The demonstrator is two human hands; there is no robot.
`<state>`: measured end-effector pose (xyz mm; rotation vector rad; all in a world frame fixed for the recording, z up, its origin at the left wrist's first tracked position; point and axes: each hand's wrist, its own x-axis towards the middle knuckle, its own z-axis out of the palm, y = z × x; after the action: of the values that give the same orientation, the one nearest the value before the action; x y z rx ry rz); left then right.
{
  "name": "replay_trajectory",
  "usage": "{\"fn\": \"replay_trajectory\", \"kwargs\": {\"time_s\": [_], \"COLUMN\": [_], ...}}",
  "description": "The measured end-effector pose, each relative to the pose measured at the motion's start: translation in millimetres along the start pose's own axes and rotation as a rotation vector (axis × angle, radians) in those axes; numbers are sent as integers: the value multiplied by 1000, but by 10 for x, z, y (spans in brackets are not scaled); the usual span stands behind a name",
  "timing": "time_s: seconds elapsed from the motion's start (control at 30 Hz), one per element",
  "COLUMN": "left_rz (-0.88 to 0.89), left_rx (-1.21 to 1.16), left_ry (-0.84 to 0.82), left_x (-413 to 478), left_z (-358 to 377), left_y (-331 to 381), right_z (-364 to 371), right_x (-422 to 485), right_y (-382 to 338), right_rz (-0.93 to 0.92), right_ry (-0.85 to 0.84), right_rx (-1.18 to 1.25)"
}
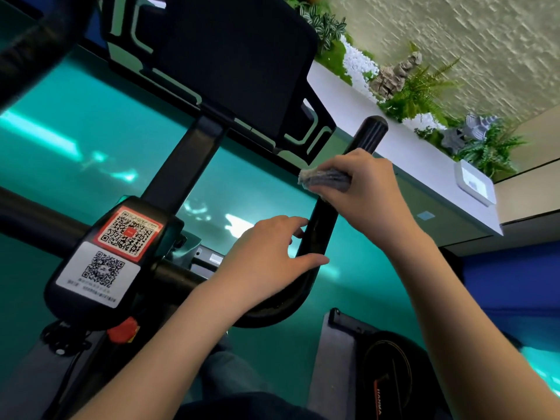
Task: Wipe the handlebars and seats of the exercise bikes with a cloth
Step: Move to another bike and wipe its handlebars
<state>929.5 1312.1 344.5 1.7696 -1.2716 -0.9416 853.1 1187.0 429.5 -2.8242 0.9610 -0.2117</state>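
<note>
The exercise bike's black right handlebar (321,225) curves up from the lower middle to its grip end at the upper right. My right hand (366,189) grips a folded grey cloth (325,178) and wraps it round the bar's upright part. My left hand (266,259) rests on the lower bend of the same handlebar, fingers spread and fairly straight, thumb along the bar. The bike's dark screen (230,53) stands above the black stem (185,165). No seat is in view.
The stem housing (103,259) carries two QR stickers, with a red knob (122,330) below it. A white ledge with plants and stones (418,86) runs along the right. A second machine (381,368) stands at the lower right on the glossy teal floor.
</note>
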Motion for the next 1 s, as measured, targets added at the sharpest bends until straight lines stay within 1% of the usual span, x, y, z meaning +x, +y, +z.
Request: {"fn": "replay_trajectory", "kwargs": {"time_s": [0.07, 0.17, 0.2, 0.27, 0.37, 0.43, 0.47, 0.5, 0.57, 0.63, 0.67, 0.73, 0.8, 0.87, 0.93, 1.0], "left_rz": [-9, -27, -28, -22, -13, -8, -6, -5, -1, 7, 11, 14, 12, 12, 9, 4], "left_rx": [-1, 14, 26, 43, 57, 85, 95, 99, 97, 105, 116, 140, 150, 162, 161, 151], "left_ry": [15, 38, 49, 71, 90, 89, 85, 80, 70, 61, 60, 61, 61, 54, 52, 58], "left_x": [-35, -111, -146, -217, -272, -285, -296, -308, -338, -358, -364, -368, -371, -378, -387, -392], "left_z": [38, 82, 91, 93, 78, 66, 60, 54, 44, 44, 46, 51, 48, 44, 51, 58], "left_y": [16, 11, 4, -7, -6, 6, 12, 16, 24, 40, 48, 59, 68, 70, 73, 78], "right_z": [87, 131, 112, 83, 125, 170, 182, 190, 208, 262, 310, 396, 414, 403, 436, 546], "right_x": [-32, -75, -78, -77, -155, -272, -340, -403, -509, -624, -697, -854, -929, -895, -857, -934], "right_y": [-34, -95, -101, -78, -83, -99, -98, -93, -66, -66, -82, -113, -83, -6, 32, -26], "right_rz": [-43, -94, -94, -69, -20, -3, 15, 44, 104, 130, 134, 139, 161, 213, 262, 296], "right_ry": [-83, -190, -194, -140, -88, -88, -83, -63, 62, 210, 251, 271, 268, 344, 458, 506], "right_rx": [-58, -39, -11, 33, 24, 102, 182, 281, 447, 502, 510, 562, 701, 810, 763, 705]}}
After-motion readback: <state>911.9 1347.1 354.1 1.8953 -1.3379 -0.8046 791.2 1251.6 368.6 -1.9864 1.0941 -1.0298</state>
